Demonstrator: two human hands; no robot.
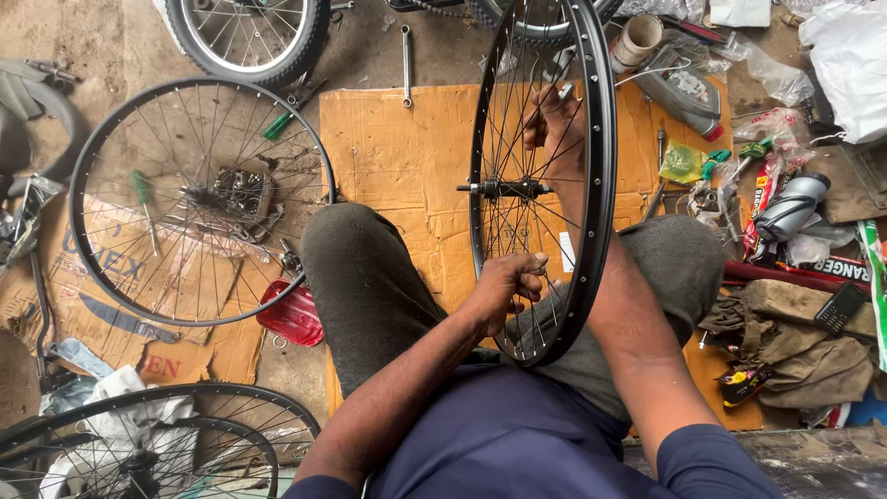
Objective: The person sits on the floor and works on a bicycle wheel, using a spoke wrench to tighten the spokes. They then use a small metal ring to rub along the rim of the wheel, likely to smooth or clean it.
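Note:
A black spoked bicycle wheel (601, 139) stands upright between my knees, its hub (504, 188) at the middle. My left hand (508, 282) pinches spokes low on the near side of the wheel, fingers closed around them. My right hand (554, 125) reaches through from the far side and grips spokes high up, close to the rim; it is partly hidden behind the spokes. Whether a small tool is in either hand I cannot tell.
A bare wheel (199, 199) lies flat on cardboard at left, with a tyred wheel (249, 32) above it and another rim (157, 434) at bottom left. A red dish (294, 314) sits by my left knee. A spanner (406, 60), oil bottle (679, 88), grey bottle (790, 208) and rags (804, 351) crowd the right.

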